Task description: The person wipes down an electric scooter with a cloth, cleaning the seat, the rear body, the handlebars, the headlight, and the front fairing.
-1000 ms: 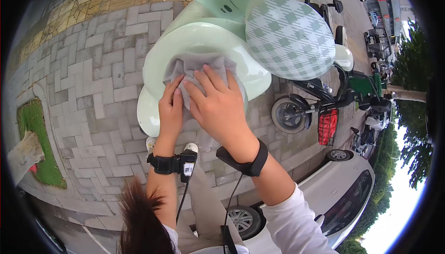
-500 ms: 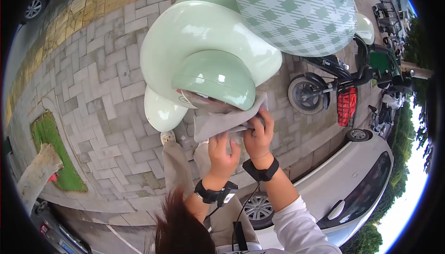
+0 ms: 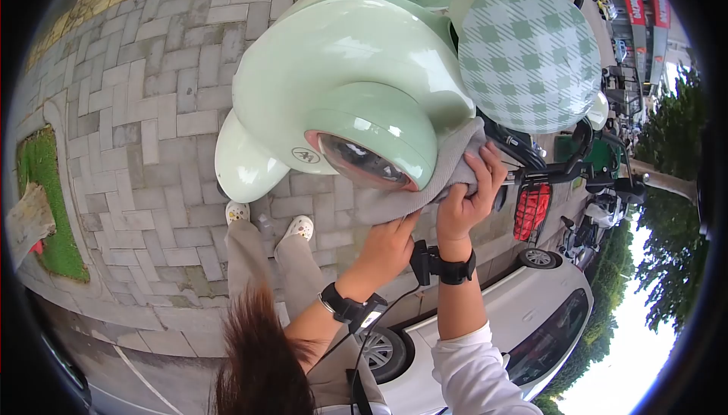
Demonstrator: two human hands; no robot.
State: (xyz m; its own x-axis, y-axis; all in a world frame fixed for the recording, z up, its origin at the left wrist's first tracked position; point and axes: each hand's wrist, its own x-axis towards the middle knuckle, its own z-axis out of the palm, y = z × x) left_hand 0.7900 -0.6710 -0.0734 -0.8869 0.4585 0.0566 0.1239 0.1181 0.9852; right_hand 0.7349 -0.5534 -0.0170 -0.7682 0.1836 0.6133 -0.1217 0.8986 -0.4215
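A grey cloth lies against the lower right edge of the rounded light green tail of a scooter, beside its dark rear lamp. My left hand holds the cloth's lower edge, its fingertips partly hidden by the fabric. Higher up and to the right, my right hand grips the same cloth with bent fingers at the side of the tail. A green and white checked round seat-like cover is above my right hand. Both wrists wear black straps with small devices.
Grey paving surrounds the scooter. A white car stands at the lower right. Beyond the scooter are parked bikes and a red basket. A tree trunk rises from a grass patch at left.
The cloth has gone from the top of the tail to its lower right edge, uncovering the rear lamp. Both hands moved with it, the right one lately further up and right.
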